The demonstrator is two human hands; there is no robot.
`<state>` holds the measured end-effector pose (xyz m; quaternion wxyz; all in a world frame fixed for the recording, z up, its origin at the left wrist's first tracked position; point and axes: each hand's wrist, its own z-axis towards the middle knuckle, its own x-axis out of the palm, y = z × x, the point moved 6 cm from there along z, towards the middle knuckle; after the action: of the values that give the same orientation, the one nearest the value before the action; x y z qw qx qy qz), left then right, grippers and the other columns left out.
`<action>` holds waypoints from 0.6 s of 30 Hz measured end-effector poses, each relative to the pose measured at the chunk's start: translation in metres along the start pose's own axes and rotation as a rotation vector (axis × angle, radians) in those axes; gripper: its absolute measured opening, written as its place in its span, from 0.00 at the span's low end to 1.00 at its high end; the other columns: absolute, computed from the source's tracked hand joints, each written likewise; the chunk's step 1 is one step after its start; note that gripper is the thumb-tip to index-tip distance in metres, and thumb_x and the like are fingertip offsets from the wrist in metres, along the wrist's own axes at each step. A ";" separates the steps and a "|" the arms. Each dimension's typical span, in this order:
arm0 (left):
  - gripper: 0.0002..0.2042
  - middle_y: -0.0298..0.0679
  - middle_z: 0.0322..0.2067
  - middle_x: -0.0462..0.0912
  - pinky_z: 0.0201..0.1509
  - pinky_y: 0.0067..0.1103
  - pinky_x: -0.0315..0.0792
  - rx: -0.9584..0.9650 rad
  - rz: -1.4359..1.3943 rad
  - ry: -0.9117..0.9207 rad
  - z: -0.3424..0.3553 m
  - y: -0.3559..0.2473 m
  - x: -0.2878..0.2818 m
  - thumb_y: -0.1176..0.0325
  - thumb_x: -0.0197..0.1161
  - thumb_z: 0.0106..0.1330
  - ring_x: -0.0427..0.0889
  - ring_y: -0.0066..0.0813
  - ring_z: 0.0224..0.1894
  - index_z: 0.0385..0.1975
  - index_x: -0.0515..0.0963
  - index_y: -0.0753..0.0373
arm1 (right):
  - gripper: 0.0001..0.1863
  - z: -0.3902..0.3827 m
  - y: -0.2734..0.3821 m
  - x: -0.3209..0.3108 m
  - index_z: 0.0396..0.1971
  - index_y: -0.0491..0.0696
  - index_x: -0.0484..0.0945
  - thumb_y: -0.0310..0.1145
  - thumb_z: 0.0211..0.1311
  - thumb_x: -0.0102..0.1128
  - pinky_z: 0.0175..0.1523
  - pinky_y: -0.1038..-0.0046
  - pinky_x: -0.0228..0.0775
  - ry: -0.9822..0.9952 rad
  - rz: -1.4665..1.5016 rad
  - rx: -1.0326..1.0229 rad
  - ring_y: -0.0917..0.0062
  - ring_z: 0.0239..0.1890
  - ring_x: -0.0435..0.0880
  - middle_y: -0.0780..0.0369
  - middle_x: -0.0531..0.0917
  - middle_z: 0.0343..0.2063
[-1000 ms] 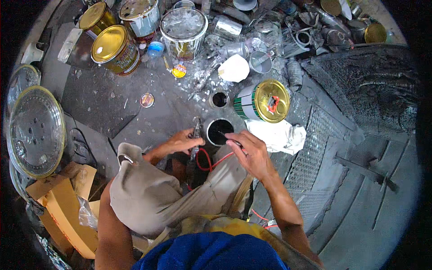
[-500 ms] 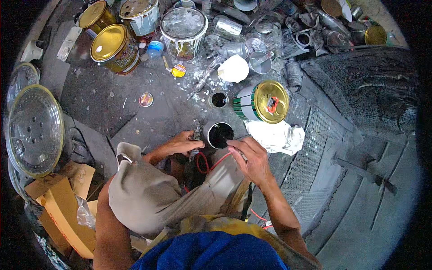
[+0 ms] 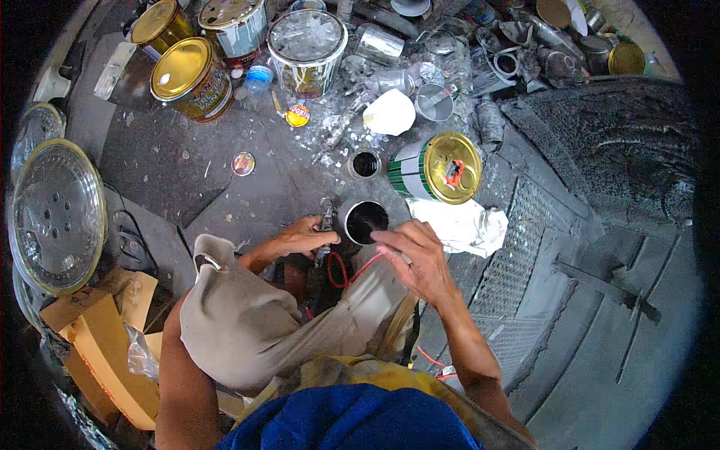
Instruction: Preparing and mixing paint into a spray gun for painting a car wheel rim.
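Note:
My left hand (image 3: 305,237) is closed around a paint-smeared spray gun (image 3: 326,221), upright beside the open can. A thin red hose (image 3: 337,271) loops just below it. Dark liquid fills the bottom of that pale-rimmed can (image 3: 365,223), which stands in front of my knees. At the can's right rim is my right hand (image 3: 416,259), its fingers bent together and slightly blurred; what they pinch cannot be made out. A smaller cup of dark liquid (image 3: 365,164) stands just beyond the can. To the right lies a green and white tin (image 3: 409,171) with a gold top.
Crumpled white cloth (image 3: 469,229) lies under the tin. Paint-streaked buckets (image 3: 306,56) and gold-lidded tins (image 3: 191,82) stand at the far left. Scrap cans (image 3: 551,41) pile up at the far right. A cardboard box (image 3: 105,352) sits at my left, below a clear round cover (image 3: 58,217).
My right hand has shifted slightly at the can's rim, its fingers blurring. The left hand and the spray gun stay almost where they were.

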<state>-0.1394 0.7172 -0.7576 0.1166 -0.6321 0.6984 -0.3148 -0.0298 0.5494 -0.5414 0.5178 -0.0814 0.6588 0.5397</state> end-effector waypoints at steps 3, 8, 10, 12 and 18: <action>0.33 0.45 0.47 0.83 0.45 0.34 0.85 -0.004 -0.015 -0.015 -0.001 0.000 -0.002 0.49 0.70 0.61 0.84 0.37 0.48 0.62 0.72 0.64 | 0.11 0.002 0.004 0.006 0.43 0.49 0.86 0.32 0.60 0.71 0.42 0.66 0.68 0.098 0.071 -0.053 0.67 0.34 0.79 0.62 0.81 0.30; 0.33 0.45 0.44 0.83 0.46 0.37 0.85 0.007 -0.032 -0.052 0.001 0.003 -0.004 0.49 0.71 0.59 0.84 0.38 0.46 0.58 0.73 0.68 | 0.09 0.001 -0.005 0.005 0.43 0.47 0.86 0.30 0.63 0.69 0.43 0.68 0.70 0.055 0.084 0.050 0.68 0.33 0.80 0.62 0.83 0.32; 0.29 0.40 0.41 0.82 0.47 0.38 0.85 0.008 -0.065 -0.073 0.003 0.004 -0.006 0.50 0.70 0.59 0.83 0.35 0.44 0.53 0.76 0.65 | 0.08 -0.005 -0.015 -0.001 0.43 0.46 0.86 0.29 0.66 0.66 0.42 0.70 0.71 -0.060 0.195 0.202 0.70 0.33 0.80 0.60 0.84 0.33; 0.29 0.40 0.43 0.82 0.46 0.37 0.85 -0.021 -0.074 -0.077 0.007 0.008 -0.008 0.48 0.69 0.61 0.84 0.34 0.45 0.55 0.76 0.63 | 0.08 -0.012 -0.028 -0.007 0.43 0.45 0.86 0.28 0.68 0.64 0.42 0.72 0.73 -0.174 0.301 0.359 0.73 0.32 0.81 0.59 0.85 0.34; 0.28 0.38 0.43 0.83 0.44 0.37 0.84 -0.019 -0.130 -0.153 0.001 0.017 -0.023 0.45 0.67 0.63 0.84 0.33 0.43 0.54 0.77 0.60 | 0.18 -0.013 -0.055 -0.024 0.46 0.39 0.84 0.39 0.80 0.51 0.42 0.78 0.71 -0.422 0.573 0.594 0.82 0.32 0.78 0.64 0.83 0.28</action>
<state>-0.1488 0.7387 -0.7738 0.1429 -0.6992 0.6480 -0.2660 0.0098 0.5064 -0.5592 0.4714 0.3676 0.6610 0.4535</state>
